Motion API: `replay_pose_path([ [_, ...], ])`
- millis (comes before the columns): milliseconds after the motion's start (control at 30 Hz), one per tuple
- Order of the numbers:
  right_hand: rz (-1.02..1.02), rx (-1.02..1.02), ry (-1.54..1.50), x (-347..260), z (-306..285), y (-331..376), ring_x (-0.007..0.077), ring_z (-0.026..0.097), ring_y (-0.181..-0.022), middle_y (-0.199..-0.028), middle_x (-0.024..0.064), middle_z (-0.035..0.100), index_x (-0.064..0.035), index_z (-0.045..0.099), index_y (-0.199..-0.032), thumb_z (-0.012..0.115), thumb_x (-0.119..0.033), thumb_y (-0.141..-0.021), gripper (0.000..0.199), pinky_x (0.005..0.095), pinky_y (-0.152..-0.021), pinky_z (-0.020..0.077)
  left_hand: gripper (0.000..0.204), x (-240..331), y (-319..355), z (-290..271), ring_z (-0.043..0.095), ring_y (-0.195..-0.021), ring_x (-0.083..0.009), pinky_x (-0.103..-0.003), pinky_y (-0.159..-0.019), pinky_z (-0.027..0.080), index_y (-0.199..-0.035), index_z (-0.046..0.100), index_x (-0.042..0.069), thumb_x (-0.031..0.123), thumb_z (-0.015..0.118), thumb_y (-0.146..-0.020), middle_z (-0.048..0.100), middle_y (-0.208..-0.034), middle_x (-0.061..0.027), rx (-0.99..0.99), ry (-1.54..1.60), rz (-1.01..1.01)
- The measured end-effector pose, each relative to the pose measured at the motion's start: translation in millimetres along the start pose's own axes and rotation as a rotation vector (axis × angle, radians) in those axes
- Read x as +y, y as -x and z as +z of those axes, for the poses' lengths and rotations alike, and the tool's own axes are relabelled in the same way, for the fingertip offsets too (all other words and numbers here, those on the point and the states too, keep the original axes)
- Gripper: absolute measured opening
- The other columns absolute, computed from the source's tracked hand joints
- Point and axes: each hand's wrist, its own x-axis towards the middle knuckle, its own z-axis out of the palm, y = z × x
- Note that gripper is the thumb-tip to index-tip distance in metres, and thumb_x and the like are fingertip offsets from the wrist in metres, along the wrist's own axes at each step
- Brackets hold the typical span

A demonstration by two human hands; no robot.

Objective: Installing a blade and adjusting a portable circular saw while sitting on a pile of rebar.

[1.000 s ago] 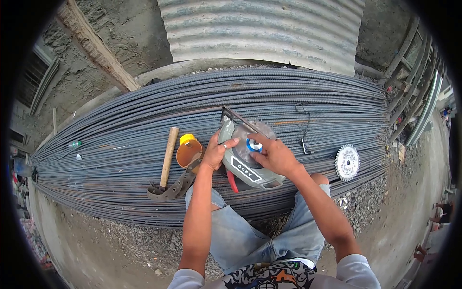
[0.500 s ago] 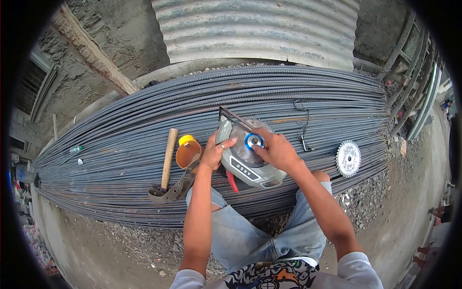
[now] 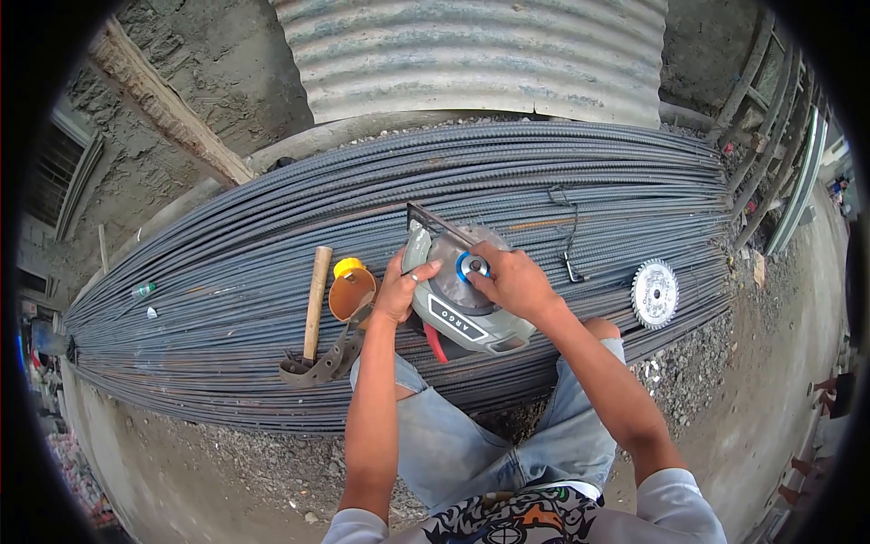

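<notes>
A grey circular saw (image 3: 458,308) lies on its side on a wide stack of steel rebar (image 3: 272,227). My left hand (image 3: 399,288) grips the saw's blade guard at its left edge, thumb on the round disc (image 3: 449,272). My right hand (image 3: 515,281) rests on the disc's right side, fingertips pinching a blue ring (image 3: 471,266) at its centre. A loose toothed saw blade (image 3: 654,293) lies on the rebar to the right, apart from both hands.
A wooden-handled hammer (image 3: 315,304) and a yellow-and-orange holster (image 3: 350,290) on a belt lie left of the saw. A bent metal hook (image 3: 569,245) sits on the bars behind it. Corrugated metal sheet (image 3: 471,54) stands beyond; gravel lies at my knees.
Both hands stay on the saw. My right hand's fingers have shifted slightly around the blue ring at the disc's centre; nothing else moved.
</notes>
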Motion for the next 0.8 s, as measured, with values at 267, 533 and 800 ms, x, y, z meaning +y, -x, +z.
replay_pose_path([
  [267, 0.021, 0.049, 0.350, 2, 25, -18, 0.0380, 0.070, -0.074, -0.077, 0.0219, 0.068, -0.0002, 0.063, -0.090, 0.057, -0.010, -0.083, 0.013, 0.0455, -0.066, 0.0569, 0.044, -5, -1, 0, 0.059, -0.090, -0.0159, -0.029, -0.080, 0.049, -0.118, 0.056, 0.001, 0.015, 0.072, -0.079, 0.060, -0.100, -0.0052, 0.053, 0.028, -0.034],
  [533, 0.134, 0.035, 0.270, -19, 15, -16, 0.0370, 0.071, -0.079, -0.086, 0.0219, 0.069, -0.0013, 0.065, -0.090, 0.056, -0.010, -0.083, 0.014, 0.0438, -0.066, 0.0574, 0.051, -10, -6, -3, 0.057, -0.095, -0.0167, -0.029, -0.086, 0.046, -0.123, 0.053, 0.001, 0.020, 0.072, -0.080, 0.059, -0.107, -0.0071, 0.065, -0.011, -0.047],
  [800, 0.088, 0.059, 0.287, -13, 25, -24, 0.0346, 0.071, -0.078, -0.086, 0.0190, 0.070, -0.0016, 0.066, -0.086, 0.056, -0.013, -0.084, 0.015, 0.0414, -0.067, 0.0582, 0.050, -6, -4, 1, 0.057, -0.095, -0.0184, -0.030, -0.084, 0.046, -0.121, 0.054, 0.001, 0.022, 0.072, -0.079, 0.059, -0.105, -0.0072, 0.053, -0.011, -0.051],
])
